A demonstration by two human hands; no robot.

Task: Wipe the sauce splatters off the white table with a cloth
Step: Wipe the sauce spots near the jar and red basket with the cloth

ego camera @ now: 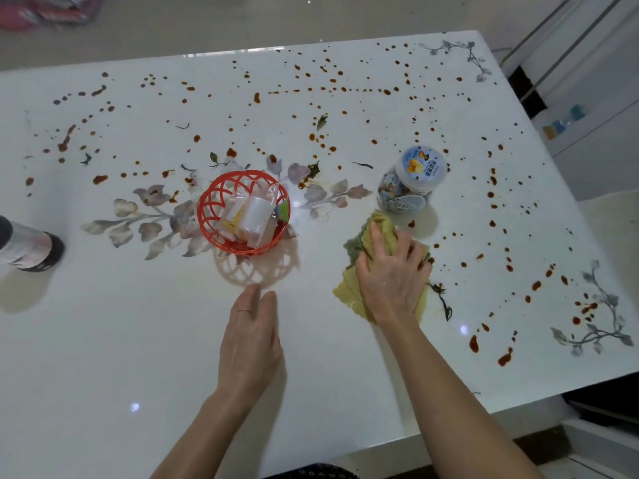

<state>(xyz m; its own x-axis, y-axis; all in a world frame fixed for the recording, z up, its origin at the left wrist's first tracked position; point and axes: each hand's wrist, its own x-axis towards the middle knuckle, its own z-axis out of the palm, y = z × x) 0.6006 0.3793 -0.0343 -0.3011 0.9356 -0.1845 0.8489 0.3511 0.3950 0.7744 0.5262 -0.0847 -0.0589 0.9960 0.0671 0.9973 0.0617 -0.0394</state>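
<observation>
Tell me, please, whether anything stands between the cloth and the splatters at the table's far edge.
Yes: the lidded jar stands just beyond the cloth, straight on that path, and the red basket stands to its left. Toward the splatters on the right, nothing visible intervenes.

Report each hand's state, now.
Left hand: open, resting flat on the table, holding nothing.
Right hand: fingers curled into the yellow cloth, pressing it on the table.

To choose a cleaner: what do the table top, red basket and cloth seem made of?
Table top: glossy white, probably glass or polished stone; it mirrors lamp spots. Red basket: likely moulded plastic; uniform colour, open lattice. Cloth: soft yellow-green fabric; it bunches under the right hand.
</observation>
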